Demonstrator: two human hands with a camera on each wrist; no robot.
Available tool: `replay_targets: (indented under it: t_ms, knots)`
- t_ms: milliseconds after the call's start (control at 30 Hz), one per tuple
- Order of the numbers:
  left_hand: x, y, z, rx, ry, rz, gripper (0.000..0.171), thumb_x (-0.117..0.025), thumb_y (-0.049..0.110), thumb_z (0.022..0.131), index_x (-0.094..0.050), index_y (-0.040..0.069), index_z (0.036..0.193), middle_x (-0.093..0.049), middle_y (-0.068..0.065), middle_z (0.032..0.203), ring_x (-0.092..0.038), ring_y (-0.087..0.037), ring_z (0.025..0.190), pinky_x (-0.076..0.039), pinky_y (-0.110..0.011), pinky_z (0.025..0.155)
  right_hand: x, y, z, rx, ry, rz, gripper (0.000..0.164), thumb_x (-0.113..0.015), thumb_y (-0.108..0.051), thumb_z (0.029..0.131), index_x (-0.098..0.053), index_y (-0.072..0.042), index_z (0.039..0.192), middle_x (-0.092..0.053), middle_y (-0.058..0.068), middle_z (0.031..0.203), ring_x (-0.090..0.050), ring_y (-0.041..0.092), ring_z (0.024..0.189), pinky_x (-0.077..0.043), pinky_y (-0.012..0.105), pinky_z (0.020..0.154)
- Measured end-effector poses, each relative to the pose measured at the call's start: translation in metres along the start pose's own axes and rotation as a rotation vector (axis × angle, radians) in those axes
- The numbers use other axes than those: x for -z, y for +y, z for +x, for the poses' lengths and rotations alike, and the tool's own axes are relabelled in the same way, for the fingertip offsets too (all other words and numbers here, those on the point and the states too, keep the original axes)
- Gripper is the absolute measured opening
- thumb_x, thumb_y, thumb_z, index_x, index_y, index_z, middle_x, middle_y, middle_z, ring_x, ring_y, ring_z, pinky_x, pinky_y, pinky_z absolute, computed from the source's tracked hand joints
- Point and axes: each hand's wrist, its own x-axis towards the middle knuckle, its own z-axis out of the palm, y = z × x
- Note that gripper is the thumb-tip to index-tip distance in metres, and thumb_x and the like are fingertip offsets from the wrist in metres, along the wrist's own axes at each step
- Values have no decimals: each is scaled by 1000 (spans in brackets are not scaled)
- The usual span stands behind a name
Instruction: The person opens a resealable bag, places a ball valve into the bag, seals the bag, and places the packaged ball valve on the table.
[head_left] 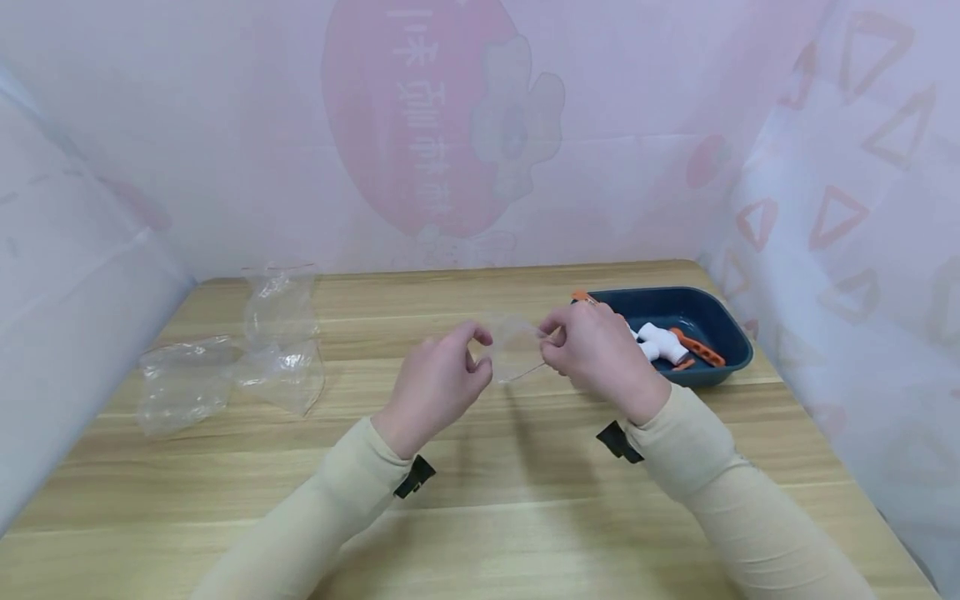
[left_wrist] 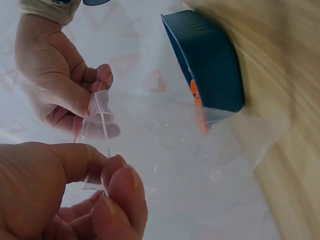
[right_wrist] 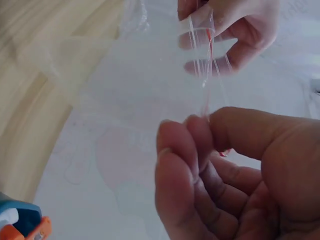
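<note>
A clear zip-lock bag (head_left: 513,354) hangs between my two hands above the table, its red-lined mouth edge toward me in the wrist views. My left hand (head_left: 438,375) pinches one side of the mouth between thumb and fingers. On the opposite side, my right hand (head_left: 600,350) pinches the edge with curled fingers. The film (left_wrist: 165,150) stretches away from both hands, see-through, with nothing visible inside. In the right wrist view, the mouth's red strip (right_wrist: 209,40) runs from the left fingers down to the right fingertips.
Several clear bags (head_left: 277,367) lie on the wooden table (head_left: 480,533) at the left. A dark blue tray (head_left: 720,333) stands behind my right hand, holding white pipe-like pieces (head_left: 660,342) and orange parts (head_left: 697,348). Printed cloth walls (head_left: 637,208) enclose the back and sides.
</note>
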Motion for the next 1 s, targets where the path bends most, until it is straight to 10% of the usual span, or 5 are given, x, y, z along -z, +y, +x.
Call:
replay_targets:
  t_ms: [200,667,1000]
  knots:
    - [9,5,-4,-110,132,96,8,-68,7,91,-76,6,90,-58,6,57,-42,-4,42,-34,-23,38,13,1,0,-7,-51,15,15,-69,-13,88,-76,-7,100,-68,-5,65,-62,9,57,-48,32,59]
    - [14,8,2,-1,27,-133,10,-67,6,93,-76,1,94,-59,7,54,-50,-2,41,-42,-23,39,16,16,9,2,-262,249,24,-64,-34,98,-77,-14,102,-72,-2,83,-70,16,72,-57,34,71]
    - [14,6,7,102,-54,-134,26,-59,0,92,-70,0,115,-58,7,53,-53,-7,39,-43,-26,39,45,58,27,-110,-175,-85,21,-66,-29,96,-78,-12,97,-70,0,79,-59,18,66,-47,35,63]
